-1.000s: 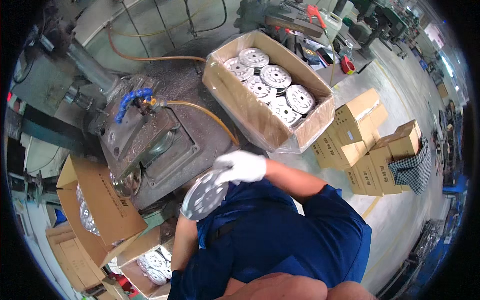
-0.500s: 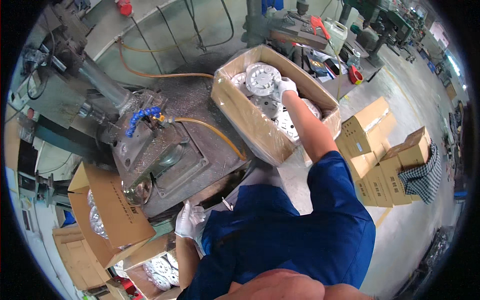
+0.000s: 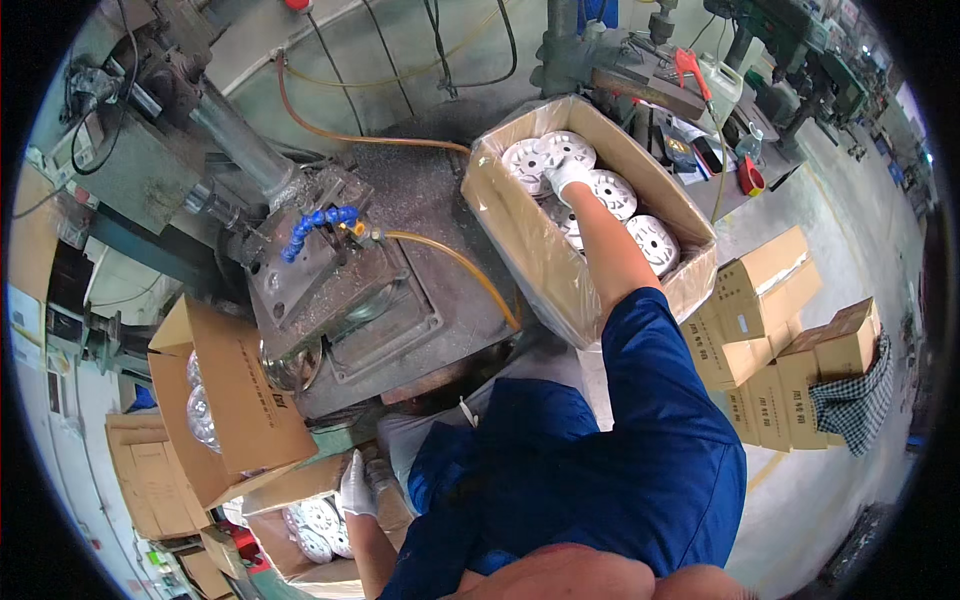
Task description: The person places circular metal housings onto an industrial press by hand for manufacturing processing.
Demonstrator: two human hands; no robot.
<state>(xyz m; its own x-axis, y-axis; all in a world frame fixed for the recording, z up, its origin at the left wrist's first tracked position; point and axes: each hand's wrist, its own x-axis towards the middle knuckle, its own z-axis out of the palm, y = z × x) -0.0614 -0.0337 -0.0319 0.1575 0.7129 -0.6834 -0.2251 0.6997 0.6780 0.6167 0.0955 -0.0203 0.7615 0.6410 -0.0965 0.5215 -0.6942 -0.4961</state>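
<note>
My right hand [image 3: 571,178], in a white glove, reaches into a plastic-lined cardboard box [image 3: 515,240]. Its fingers close on the near edge of a round silver metal disc [image 3: 570,146] with cut-outs. More such discs lie around it, among them a metal disc [image 3: 652,245] nearer to me. At the lower left my left hand [image 3: 357,488], also gloved, has its fingers stretched out and holds nothing. It is beside a lower open box [image 3: 285,560] with several metal discs [image 3: 318,522] inside.
A machine table [image 3: 440,200] with metal chips carries a fixture plate [image 3: 385,330], a blue jointed coolant hose [image 3: 318,218] and an orange hose [image 3: 455,258]. An open carton [image 3: 235,410] with shiny round parts stands left. Stacked cartons [image 3: 765,330] and a checked cloth [image 3: 855,400] are at the right.
My right hand has lowered the disc, once tilted up, into the box among the others. My left hand has moved down and left, from beside the machine table to the lower box.
</note>
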